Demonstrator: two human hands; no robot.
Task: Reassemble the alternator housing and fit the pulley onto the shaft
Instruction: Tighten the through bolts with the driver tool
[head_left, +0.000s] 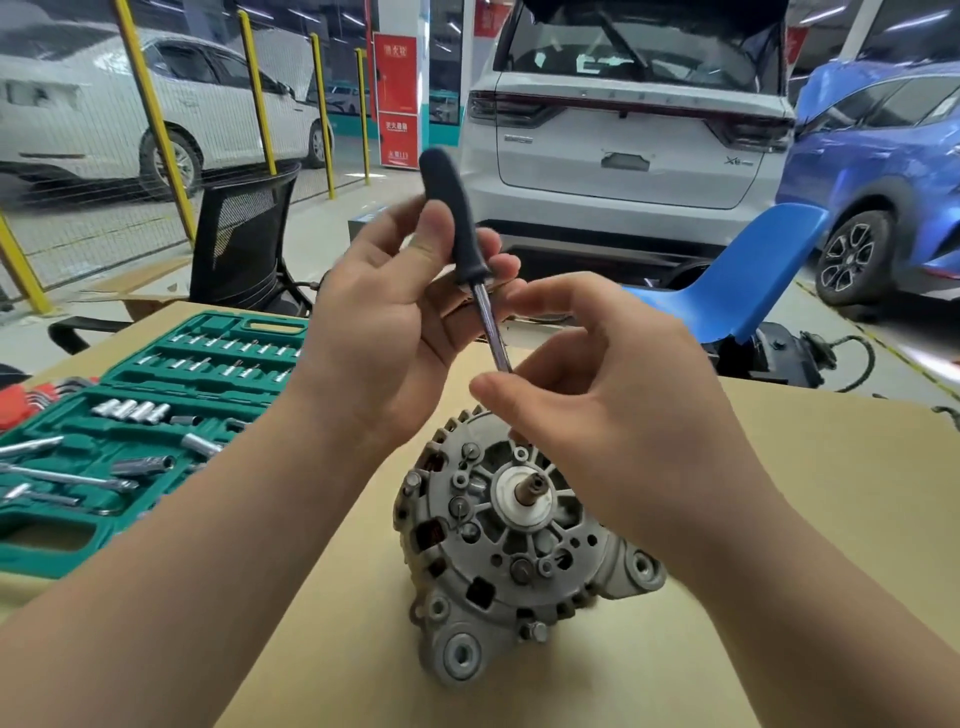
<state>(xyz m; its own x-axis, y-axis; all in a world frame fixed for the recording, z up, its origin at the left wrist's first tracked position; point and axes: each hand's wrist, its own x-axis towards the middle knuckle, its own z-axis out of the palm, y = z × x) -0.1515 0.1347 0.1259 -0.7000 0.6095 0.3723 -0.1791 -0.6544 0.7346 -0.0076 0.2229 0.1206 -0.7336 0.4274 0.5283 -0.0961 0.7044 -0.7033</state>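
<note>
The grey alternator stands on the cardboard-covered table with its bare shaft pointing up toward me. Above it, my left hand grips the black handle of a driver tool, which tilts down to the right. My right hand pinches the lower end of the tool's metal shank just above the housing's far rim. The tool's tip is hidden behind my right fingers. No pulley is in view.
A green socket set case lies open at the left, with several sockets and extension bars in it. Red hex keys lie at the far left. A black mesh chair, a blue chair and parked cars stand behind the table.
</note>
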